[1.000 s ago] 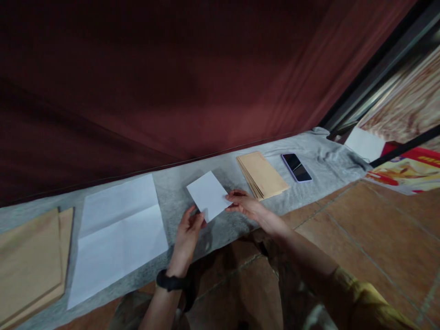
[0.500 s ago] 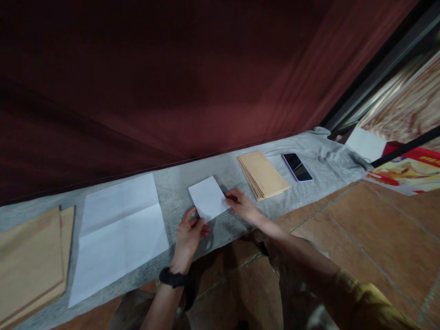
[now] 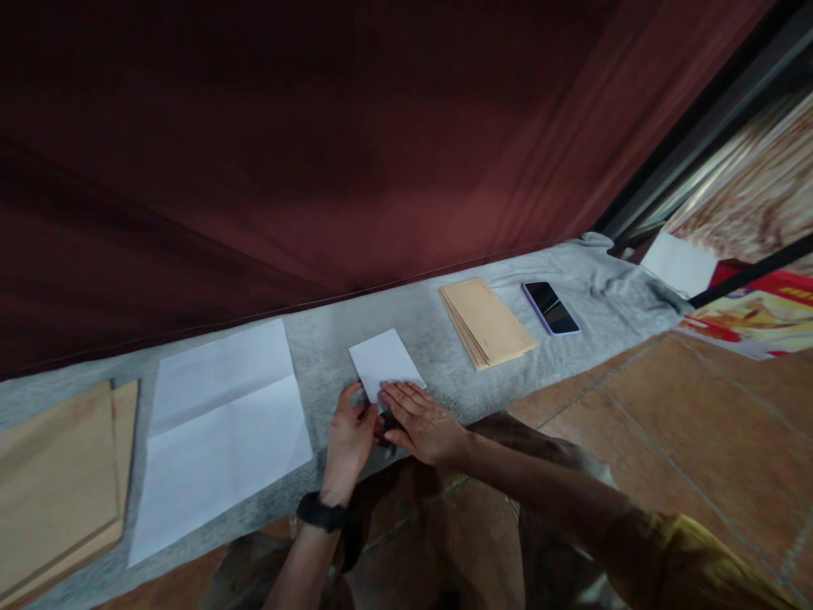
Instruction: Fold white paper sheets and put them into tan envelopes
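A small folded white paper (image 3: pixel 384 358) lies flat on the grey cloth (image 3: pixel 330 347). My left hand (image 3: pixel 351 438) rests at its near left corner, fingers curled against the edge. My right hand (image 3: pixel 420 420) lies over the near edge of the paper with fingers stretched flat, pressing down. Both hands touch each other at the paper's near side. A black band sits on my left wrist (image 3: pixel 322 513).
A large unfolded white sheet (image 3: pixel 219 428) lies to the left, brown envelopes (image 3: pixel 54 483) beyond it at far left. A stack of tan envelopes (image 3: pixel 486 322) and a phone (image 3: pixel 550 307) lie to the right. A dark red curtain (image 3: pixel 318 144) hangs behind. Tiled floor (image 3: pixel 699 407) is on the right.
The folded paper, held tilted up before, now lies flat on the cloth. My right hand has moved from its right edge to its near edge, next to my left hand.
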`<move>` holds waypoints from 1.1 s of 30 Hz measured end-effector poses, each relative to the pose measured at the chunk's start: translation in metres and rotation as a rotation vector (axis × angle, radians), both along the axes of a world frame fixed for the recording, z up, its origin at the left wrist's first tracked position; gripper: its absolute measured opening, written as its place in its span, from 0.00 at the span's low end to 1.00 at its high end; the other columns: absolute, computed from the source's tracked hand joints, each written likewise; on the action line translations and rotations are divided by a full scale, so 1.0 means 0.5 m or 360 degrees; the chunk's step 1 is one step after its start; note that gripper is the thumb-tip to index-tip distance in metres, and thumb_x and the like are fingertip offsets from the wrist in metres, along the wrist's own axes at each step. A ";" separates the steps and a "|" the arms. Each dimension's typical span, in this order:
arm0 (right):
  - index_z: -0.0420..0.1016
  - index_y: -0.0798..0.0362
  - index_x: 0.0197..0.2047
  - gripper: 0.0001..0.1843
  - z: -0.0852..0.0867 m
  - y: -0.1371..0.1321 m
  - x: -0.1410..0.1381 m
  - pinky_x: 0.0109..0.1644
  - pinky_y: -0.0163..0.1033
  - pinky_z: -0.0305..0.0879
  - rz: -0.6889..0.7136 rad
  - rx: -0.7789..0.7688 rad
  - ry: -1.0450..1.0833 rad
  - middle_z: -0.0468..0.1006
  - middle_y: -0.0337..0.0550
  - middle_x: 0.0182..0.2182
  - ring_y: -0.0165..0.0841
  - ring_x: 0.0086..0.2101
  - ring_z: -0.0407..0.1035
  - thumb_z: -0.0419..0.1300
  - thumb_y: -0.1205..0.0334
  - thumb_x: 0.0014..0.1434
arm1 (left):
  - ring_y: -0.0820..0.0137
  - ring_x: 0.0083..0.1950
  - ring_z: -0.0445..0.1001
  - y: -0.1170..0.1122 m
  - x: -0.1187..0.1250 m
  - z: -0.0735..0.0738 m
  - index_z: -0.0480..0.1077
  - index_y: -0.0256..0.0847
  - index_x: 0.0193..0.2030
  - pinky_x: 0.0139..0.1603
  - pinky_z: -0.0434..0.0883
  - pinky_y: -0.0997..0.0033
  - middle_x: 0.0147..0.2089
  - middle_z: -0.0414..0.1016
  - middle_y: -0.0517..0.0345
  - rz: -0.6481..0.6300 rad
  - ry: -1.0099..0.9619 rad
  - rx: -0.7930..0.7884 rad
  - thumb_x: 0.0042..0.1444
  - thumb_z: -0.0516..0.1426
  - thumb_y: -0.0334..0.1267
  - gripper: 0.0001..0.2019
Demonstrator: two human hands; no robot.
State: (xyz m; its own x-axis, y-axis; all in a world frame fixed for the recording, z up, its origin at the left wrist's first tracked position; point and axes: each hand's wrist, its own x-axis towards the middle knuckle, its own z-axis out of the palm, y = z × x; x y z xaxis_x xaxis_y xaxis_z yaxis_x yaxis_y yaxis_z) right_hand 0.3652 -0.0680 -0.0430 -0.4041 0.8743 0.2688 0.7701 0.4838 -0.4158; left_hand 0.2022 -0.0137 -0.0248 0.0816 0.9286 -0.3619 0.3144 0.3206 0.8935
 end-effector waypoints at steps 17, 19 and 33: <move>0.56 0.64 0.71 0.32 -0.027 0.001 0.003 0.73 0.53 0.47 0.0016 -0.0024 -0.0074 0.57 0.59 0.69 0.43 0.69 0.48 0.52 0.60 0.67 | 0.58 0.74 0.55 -0.056 0.040 -0.020 0.49 0.38 0.73 0.71 0.60 0.51 0.72 0.57 0.40 -0.0516 0.0739 0.1106 0.68 0.47 0.48 0.30; 0.54 0.65 0.71 0.34 -0.031 -0.001 0.004 0.73 0.53 0.48 0.0019 -0.0010 -0.0092 0.58 0.61 0.68 0.43 0.69 0.48 0.52 0.63 0.65 | 0.56 0.76 0.50 -0.064 0.041 -0.038 0.45 0.36 0.74 0.72 0.57 0.46 0.74 0.53 0.38 -0.0612 0.0808 0.1193 0.68 0.47 0.49 0.33; 0.46 0.68 0.73 0.35 -0.029 -0.014 0.013 0.73 0.53 0.48 -0.0067 0.0187 -0.0255 0.53 0.59 0.71 0.42 0.70 0.43 0.47 0.65 0.66 | 0.53 0.76 0.46 -0.076 0.036 -0.064 0.45 0.25 0.73 0.72 0.56 0.45 0.74 0.52 0.30 -0.0573 0.1309 0.1422 0.68 0.41 0.55 0.37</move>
State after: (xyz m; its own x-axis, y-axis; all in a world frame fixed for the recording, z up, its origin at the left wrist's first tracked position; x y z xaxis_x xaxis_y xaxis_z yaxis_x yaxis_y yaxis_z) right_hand 0.3715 -0.0750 -0.0574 -0.4137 0.8578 0.3050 0.8425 0.4877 -0.2287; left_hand 0.2203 -0.0517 -0.0570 0.4293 0.8469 0.3138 0.8217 -0.5105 0.2535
